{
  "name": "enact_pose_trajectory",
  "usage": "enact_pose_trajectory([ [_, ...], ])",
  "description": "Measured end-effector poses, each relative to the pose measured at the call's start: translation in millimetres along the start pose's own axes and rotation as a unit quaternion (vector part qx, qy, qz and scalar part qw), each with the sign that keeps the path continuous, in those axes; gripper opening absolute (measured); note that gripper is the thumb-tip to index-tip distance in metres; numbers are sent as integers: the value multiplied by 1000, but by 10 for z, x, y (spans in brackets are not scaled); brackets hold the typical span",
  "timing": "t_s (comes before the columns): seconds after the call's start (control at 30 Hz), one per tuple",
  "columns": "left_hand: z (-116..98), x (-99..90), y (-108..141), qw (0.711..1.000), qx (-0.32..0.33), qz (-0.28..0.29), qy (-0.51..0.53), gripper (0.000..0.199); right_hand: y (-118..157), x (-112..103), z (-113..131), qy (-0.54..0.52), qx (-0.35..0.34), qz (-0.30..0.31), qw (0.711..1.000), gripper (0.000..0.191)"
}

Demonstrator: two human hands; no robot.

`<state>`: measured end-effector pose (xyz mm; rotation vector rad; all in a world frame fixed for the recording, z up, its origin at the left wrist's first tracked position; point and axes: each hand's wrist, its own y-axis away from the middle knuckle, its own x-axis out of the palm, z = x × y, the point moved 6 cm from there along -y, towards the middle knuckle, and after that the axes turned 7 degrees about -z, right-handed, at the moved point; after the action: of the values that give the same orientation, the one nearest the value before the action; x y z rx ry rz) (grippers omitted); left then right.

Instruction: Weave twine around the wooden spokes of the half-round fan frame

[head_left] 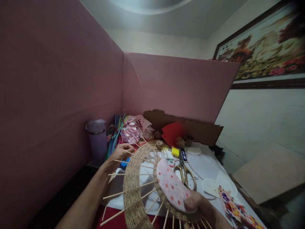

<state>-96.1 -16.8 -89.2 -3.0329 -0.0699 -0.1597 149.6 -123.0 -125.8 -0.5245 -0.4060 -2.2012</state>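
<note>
The person's right hand (194,203) grasps the woven piece (132,184) at its four o'clock edge, thumb pressed on the dotted pink fabric (168,183) at the middle. The piece is held tilted above the white tabletop (205,163), its twine band crossed by thin sticks (115,174) that spread outward. At the band's eleven o'clock, the left hand (125,151) has its fingers drawn together beside the stick ends; whether they pinch a stick or a strand, one cannot tell. From the piece's middle, the scissors (184,173) lie at two o'clock, a yellow block (175,151) near one, a bundle of pink cloth (132,128) at eleven, a lilac tumbler (97,143) at ten, and flowered fabric (230,205) between three and four.
</note>
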Motion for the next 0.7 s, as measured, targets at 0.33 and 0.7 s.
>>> enact_pose_trajectory([
  [0.33,20,91,35,999,7,19,39,30,-6,-11,-90,-38,-26,-60,997,70],
  [0.7,-173,210,226,989,41,106,96,21,95,206,58,52,8,-5,999,74],
])
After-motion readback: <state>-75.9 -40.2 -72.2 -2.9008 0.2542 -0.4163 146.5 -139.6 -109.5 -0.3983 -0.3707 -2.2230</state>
